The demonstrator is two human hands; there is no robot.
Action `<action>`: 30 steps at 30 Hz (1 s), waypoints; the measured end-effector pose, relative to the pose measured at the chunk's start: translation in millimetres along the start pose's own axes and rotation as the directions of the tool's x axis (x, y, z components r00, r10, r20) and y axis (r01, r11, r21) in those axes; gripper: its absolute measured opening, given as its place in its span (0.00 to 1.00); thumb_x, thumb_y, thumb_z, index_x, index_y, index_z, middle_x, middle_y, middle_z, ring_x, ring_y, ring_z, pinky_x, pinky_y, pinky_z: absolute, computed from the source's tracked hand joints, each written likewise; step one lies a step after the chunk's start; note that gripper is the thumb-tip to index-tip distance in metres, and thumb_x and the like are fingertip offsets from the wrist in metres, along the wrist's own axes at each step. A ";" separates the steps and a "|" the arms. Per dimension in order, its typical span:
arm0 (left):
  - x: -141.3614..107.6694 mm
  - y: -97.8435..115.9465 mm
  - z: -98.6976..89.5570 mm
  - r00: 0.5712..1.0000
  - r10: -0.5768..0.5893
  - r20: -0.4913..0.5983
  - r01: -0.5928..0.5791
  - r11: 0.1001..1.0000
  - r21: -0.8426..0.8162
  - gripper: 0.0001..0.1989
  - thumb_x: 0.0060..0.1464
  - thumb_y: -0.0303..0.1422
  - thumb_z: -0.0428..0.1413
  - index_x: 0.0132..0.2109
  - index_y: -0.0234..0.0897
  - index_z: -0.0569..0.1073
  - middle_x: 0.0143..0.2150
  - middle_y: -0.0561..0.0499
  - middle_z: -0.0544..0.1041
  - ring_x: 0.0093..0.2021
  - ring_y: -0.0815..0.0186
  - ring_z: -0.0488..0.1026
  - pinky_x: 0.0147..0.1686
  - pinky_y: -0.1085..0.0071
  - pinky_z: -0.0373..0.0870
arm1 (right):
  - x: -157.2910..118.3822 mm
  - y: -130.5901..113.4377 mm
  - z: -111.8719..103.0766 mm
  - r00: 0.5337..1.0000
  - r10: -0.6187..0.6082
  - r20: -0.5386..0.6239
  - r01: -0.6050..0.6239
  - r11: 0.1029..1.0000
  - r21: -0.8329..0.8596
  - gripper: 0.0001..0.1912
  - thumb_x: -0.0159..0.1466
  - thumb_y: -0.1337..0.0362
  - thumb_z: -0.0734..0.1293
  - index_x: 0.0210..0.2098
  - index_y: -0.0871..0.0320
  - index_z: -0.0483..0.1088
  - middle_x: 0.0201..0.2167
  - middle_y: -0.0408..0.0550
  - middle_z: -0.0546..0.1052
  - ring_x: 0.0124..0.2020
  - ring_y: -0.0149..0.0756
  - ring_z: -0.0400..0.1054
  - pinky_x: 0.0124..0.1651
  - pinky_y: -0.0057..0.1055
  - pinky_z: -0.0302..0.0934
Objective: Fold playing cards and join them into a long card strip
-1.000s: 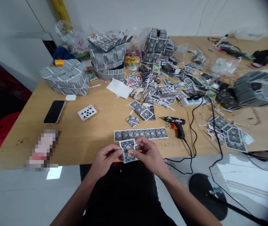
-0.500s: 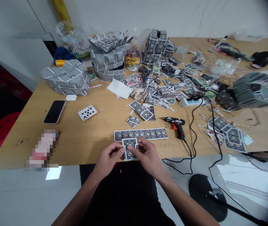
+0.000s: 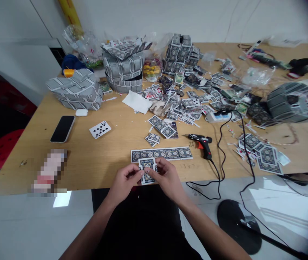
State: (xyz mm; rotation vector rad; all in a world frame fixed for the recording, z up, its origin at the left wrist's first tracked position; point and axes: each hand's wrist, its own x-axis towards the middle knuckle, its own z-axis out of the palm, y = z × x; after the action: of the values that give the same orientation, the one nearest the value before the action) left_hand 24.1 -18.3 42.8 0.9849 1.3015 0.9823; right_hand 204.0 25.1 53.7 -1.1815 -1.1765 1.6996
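Note:
Several patterned playing cards are held together upright over the table's front edge. My left hand pinches their left side, and my right hand grips the right side with its thumb across the front. Just behind them a strip of joined cards lies flat. A black glue gun with an orange trigger rests to the right of the strip. Beyond the strip lie a few loose cards and a small stack of cut cards.
On the left are a phone, a white earbud case and a face-up card. Woven card baskets stand at the back. Scattered cards and a power strip lie right of centre, with cables hanging over the edge.
The cards between my hands have shifted slightly left, and my right hand has moved a little left with them. My left hand stays nearly in place.

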 end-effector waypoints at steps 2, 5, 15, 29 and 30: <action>0.9 -0.8 0.6 1.000 -0.005 -0.001 0.005 1.000 -0.012 0.18 0.61 0.46 0.64 0.32 0.37 0.74 0.25 0.55 0.75 0.27 0.68 0.74 0.32 0.72 0.71 | 1.1 0.8 -0.8 1.000 0.017 0.020 -0.017 1.000 0.003 0.23 0.56 0.47 0.82 0.38 0.54 0.74 0.36 0.46 0.84 0.39 0.42 0.77 0.43 0.37 0.71; 1.7 -1.0 1.0 1.000 -0.008 -0.020 0.007 1.000 -0.024 0.19 0.61 0.47 0.64 0.31 0.37 0.74 0.24 0.56 0.75 0.25 0.68 0.74 0.31 0.72 0.71 | 2.4 1.4 -2.1 0.999 0.019 0.040 -0.019 1.000 0.003 0.23 0.57 0.46 0.81 0.40 0.54 0.74 0.36 0.45 0.83 0.38 0.41 0.78 0.43 0.36 0.72; 1.7 -2.4 0.3 0.993 0.010 -0.118 -0.016 0.999 -0.051 0.19 0.60 0.47 0.64 0.32 0.37 0.75 0.27 0.55 0.76 0.27 0.68 0.74 0.31 0.73 0.71 | -3.1 0.2 -6.3 0.977 0.156 0.147 -0.171 0.981 0.096 0.27 0.54 0.51 0.83 0.45 0.53 0.72 0.36 0.43 0.82 0.35 0.37 0.79 0.36 0.33 0.79; 2.1 -0.7 -0.5 0.991 0.036 -0.125 -0.041 0.998 -0.037 0.20 0.61 0.48 0.64 0.31 0.37 0.73 0.25 0.56 0.75 0.26 0.68 0.73 0.30 0.72 0.71 | -7.7 4.0 -6.1 0.991 0.016 0.131 -0.026 0.997 0.076 0.32 0.60 0.55 0.80 0.60 0.50 0.69 0.39 0.44 0.82 0.36 0.37 0.78 0.42 0.35 0.77; 2.1 -1.0 -0.4 0.991 0.035 -0.132 -0.041 0.998 -0.043 0.20 0.61 0.48 0.64 0.31 0.37 0.73 0.25 0.56 0.75 0.25 0.69 0.73 0.30 0.72 0.71 | -8.7 3.1 -6.9 0.991 0.005 0.134 -0.015 0.997 0.076 0.34 0.61 0.55 0.80 0.63 0.49 0.67 0.38 0.42 0.82 0.36 0.36 0.77 0.43 0.35 0.76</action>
State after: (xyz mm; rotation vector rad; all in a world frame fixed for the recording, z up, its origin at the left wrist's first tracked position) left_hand 23.7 -16.5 41.2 0.9256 1.3663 1.1168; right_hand 212.9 18.1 52.1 -1.0421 -1.1747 1.8389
